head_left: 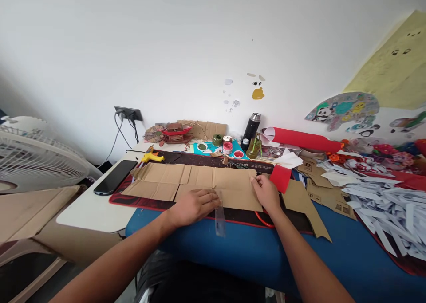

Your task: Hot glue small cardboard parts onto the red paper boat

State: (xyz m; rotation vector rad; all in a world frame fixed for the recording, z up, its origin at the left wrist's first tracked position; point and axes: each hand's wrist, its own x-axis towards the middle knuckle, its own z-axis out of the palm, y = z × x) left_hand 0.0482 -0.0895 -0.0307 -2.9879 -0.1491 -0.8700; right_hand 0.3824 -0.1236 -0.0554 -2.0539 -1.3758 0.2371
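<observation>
A long creased piece of brown cardboard (233, 183) lies flat on the dark red-edged mat in front of me. My left hand (196, 206) rests on its lower middle, fingers close together and pressing down a clear ruler (220, 223). The ruler lies across the cardboard and sticks out past its near edge; its upper part is partly under my fingers. At the right end of the cardboard, my right hand (267, 194) is closed, thumb and fingers pinching near the edge. Whether something small is also between those fingertips cannot be seen.
A yellow glue gun (153, 155) and a phone (115, 177) lie to the left. Paint jars (227, 148), a black flask (252, 132) and a model boat (176, 133) stand behind. Cardboard scraps (299, 201) and a heap of paper strips (396, 210) lie right.
</observation>
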